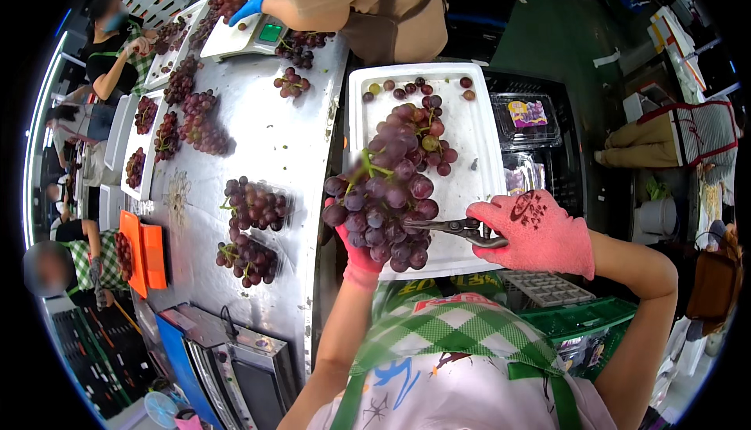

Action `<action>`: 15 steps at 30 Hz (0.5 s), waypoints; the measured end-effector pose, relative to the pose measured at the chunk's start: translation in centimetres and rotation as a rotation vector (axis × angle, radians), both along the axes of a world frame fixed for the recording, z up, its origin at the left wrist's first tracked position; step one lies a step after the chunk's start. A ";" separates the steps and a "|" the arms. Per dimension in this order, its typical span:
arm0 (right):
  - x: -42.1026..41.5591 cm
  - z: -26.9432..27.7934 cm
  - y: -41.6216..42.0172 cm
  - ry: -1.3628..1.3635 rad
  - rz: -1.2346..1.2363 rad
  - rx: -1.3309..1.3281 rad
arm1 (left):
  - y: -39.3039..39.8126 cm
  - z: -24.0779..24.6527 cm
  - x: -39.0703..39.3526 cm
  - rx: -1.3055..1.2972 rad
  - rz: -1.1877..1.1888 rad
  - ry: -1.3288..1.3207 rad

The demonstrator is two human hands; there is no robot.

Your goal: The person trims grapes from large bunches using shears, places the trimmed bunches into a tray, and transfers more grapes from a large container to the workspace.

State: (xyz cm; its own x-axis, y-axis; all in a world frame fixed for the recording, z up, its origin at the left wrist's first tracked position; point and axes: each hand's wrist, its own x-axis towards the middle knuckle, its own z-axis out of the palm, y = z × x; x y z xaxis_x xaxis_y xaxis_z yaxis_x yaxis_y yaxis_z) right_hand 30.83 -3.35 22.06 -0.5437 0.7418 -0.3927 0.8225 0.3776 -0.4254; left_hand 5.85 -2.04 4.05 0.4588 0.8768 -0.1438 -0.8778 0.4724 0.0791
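Observation:
A bunch of dark red grapes [381, 207] is held up by my left hand [361, 257], in a pink glove partly hidden behind the fruit. My right hand [528, 230], also gloved in pink, grips a pair of pruning snips [455, 227] by the handles. The tips of the snips reach the right side of the bunch. Below lies a white foam tray [475, 172] with several loose grapes [405, 90] along its far end. Another cluster of grapes [437, 142] shows in the tray, partly behind the held bunch.
Clear clamshells of grapes [258, 204] stand on the metal table [258, 125] at left. Lidded, labelled clamshells [525, 119] sit in a black crate [563, 96] at right. Across the table, a person's blue-gloved hand [252, 5] handles grapes at a scale [237, 43]. A sealing machine [234, 359] stands front left.

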 end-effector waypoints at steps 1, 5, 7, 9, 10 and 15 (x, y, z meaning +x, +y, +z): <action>0.0 0.0 -0.2 0.003 -0.020 0.015 | 0.0 -0.8 -0.3 -0.007 0.024 0.069; -0.2 0.2 -0.4 0.042 -0.079 -0.029 | 0.1 -1.2 0.0 0.072 0.065 0.065; -0.5 0.6 -0.1 0.078 -0.098 -0.082 | 0.4 -1.2 0.3 0.092 0.033 -0.072; -0.7 1.3 -0.2 0.131 -0.179 -0.105 | 0.5 -1.4 0.6 0.189 0.099 0.021; -0.8 1.6 -0.2 0.158 -0.217 -0.116 | 0.7 -1.7 0.7 0.189 0.114 0.023; -1.2 2.1 -0.4 0.186 -0.355 -0.170 | 1.9 -0.6 0.9 0.208 0.106 -0.174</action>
State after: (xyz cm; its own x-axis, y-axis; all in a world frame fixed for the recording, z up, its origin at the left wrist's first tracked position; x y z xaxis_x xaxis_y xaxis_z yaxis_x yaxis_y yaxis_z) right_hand 29.65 -3.79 24.15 -0.3400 0.8284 -0.4452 0.7922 -0.0029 -0.6103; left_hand 6.74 -0.09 3.45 0.3650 0.9237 0.1164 -0.9304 0.3665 0.0088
